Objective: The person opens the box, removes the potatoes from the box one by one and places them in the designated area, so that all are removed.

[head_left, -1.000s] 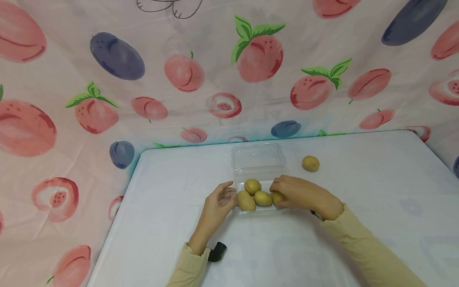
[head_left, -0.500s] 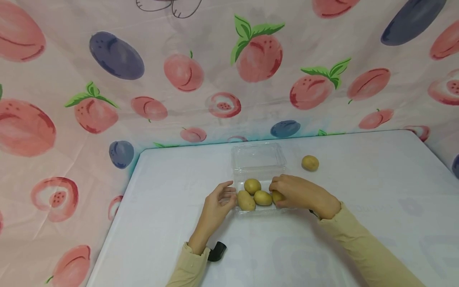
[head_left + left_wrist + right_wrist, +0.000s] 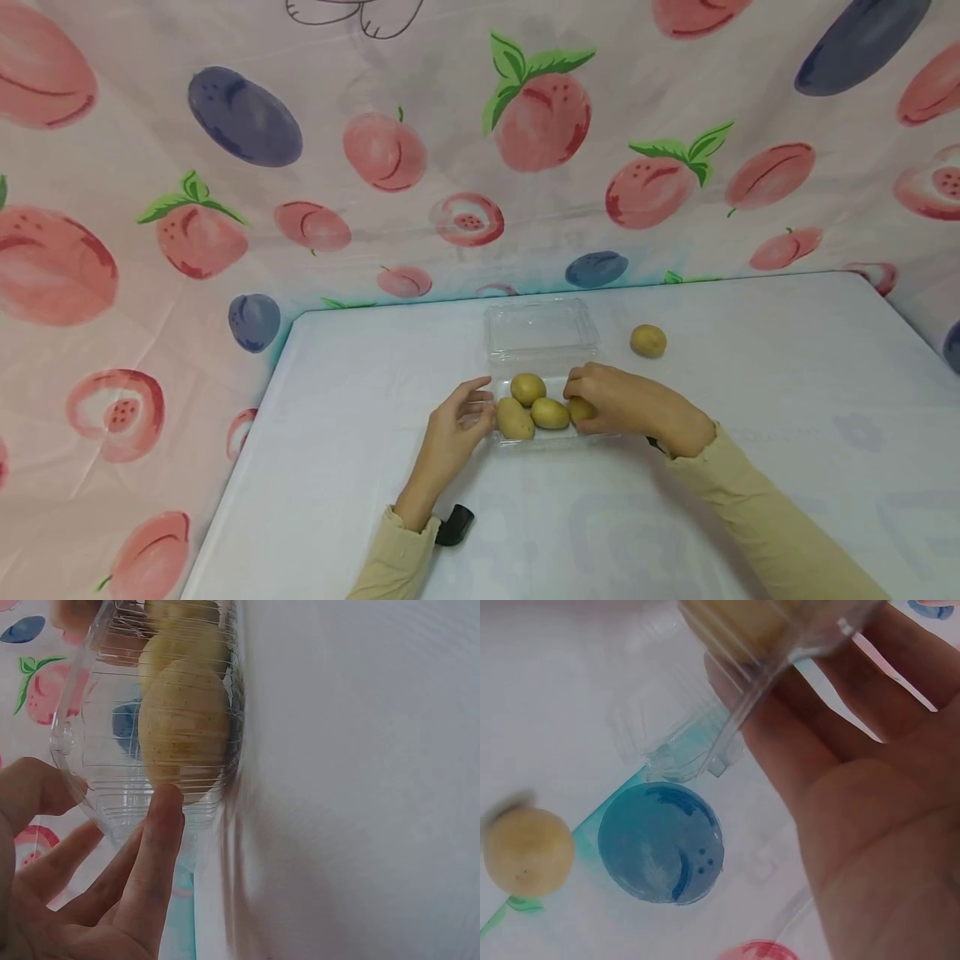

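A clear plastic clamshell box lies with its lid folded back. Three potatoes sit plainly inside: a round one at the back, a long one at left and one in the middle. My right hand reaches over the box's right end and holds a fourth potato, mostly covered by its fingers. At the left end, my left hand has its fingers loosely extended against the clear side wall, beside the long potato in the left wrist view.
One more potato lies on the white tabletop to the right of the lid. A fruit-printed cloth hangs behind the table. A black wrist device shows by the left sleeve.
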`<control>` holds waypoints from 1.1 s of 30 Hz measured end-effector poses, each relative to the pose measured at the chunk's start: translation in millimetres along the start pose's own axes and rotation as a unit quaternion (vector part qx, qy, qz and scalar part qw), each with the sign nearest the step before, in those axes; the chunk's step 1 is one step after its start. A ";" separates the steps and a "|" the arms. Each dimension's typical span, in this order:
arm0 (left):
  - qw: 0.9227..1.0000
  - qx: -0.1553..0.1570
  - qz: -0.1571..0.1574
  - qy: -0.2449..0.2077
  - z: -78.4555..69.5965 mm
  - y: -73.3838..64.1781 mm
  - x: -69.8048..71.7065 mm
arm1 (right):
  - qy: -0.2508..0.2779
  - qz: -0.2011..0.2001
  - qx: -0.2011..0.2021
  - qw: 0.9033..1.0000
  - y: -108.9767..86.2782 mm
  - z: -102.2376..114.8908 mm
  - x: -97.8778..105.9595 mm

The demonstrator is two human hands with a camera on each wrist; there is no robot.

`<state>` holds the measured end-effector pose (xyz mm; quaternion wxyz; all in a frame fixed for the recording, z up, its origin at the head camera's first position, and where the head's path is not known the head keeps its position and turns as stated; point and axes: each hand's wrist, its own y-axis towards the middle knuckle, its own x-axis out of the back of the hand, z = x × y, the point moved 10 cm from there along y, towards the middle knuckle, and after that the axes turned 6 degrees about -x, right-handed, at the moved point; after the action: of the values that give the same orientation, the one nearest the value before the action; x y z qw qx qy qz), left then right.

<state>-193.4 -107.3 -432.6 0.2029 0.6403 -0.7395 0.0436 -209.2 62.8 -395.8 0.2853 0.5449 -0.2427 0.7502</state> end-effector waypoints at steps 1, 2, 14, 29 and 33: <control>1.000 0.000 0.000 -0.001 -0.1 0.0 0.1 | 0.001 -0.002 0.002 1.000 -0.4 0.5 0.8; 1.000 0.001 0.000 -0.001 -0.1 -0.1 0.2 | 0.001 -0.003 0.004 1.000 -0.7 0.9 1.6; 1.000 0.011 0.003 -0.001 5.0 -0.4 -0.6 | 0.002 -0.030 0.017 0.999 -7.5 3.0 11.3; 1.000 0.009 0.002 0.001 0.2 0.1 -0.6 | 0.010 -0.055 0.010 0.998 -18.6 2.1 27.2; 1.000 0.012 0.003 0.002 0.0 -0.4 -0.8 | 0.002 -0.074 0.007 0.997 -22.5 -0.3 32.7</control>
<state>-192.9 -106.6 -432.9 0.1967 0.6402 -0.7406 0.0542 -201.8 84.5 -363.4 0.3363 0.5622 -0.1959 0.7297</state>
